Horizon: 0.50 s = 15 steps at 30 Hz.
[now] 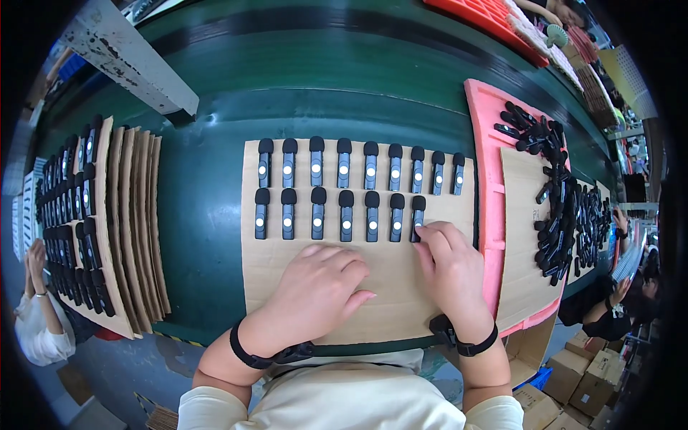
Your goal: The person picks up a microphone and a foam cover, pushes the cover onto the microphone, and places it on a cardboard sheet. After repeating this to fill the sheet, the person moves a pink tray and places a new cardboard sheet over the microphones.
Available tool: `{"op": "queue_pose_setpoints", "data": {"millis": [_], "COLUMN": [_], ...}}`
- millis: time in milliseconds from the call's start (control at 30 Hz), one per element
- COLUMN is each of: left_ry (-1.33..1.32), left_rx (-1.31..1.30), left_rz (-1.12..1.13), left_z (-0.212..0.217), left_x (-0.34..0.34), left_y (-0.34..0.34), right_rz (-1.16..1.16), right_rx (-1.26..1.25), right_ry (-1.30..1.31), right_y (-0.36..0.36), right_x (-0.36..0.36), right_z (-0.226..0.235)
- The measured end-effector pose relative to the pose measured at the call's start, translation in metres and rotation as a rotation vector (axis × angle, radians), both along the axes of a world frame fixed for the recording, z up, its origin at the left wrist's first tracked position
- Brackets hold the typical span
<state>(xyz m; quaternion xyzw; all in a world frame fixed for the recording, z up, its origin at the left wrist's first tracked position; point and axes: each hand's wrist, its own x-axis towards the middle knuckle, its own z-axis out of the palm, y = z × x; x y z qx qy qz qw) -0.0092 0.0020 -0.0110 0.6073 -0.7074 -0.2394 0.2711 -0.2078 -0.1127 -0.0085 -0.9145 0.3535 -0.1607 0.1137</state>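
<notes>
A brown cardboard sheet lies on the green belt in front of me. On it stand two rows of small black oblong devices, each with a white round dot. My right hand rests on the sheet with its fingertips on the last device at the right end of the near row. My left hand lies loosely curled on the bare cardboard below the near row, holding nothing. Both wrists wear black bands.
A pink foam tray at the right carries a cardboard sheet and a loose pile of black devices. At the left stand stacked cardboard sheets and filled rows of devices. Other people sit at the left and right edges. Boxes lie at lower right.
</notes>
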Motion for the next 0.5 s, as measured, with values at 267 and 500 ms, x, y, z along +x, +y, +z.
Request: {"op": "queue_pose_setpoints", "data": {"millis": [267,500], "left_ry": [0.044,0.404], "left_rx": [-0.039,-0.094], "left_rz": [0.003,-0.01], "left_z": [0.002,0.006], "left_x": [-0.001,-0.003], "left_y": [0.0,-0.002], "right_rz": [-0.017,0.155], "right_rx": [0.35,1.022], "right_ry": [-0.265,-0.987], "right_y": [0.007,0.024], "right_x": [-0.002,0.031], "right_z": [0.021,0.019]}}
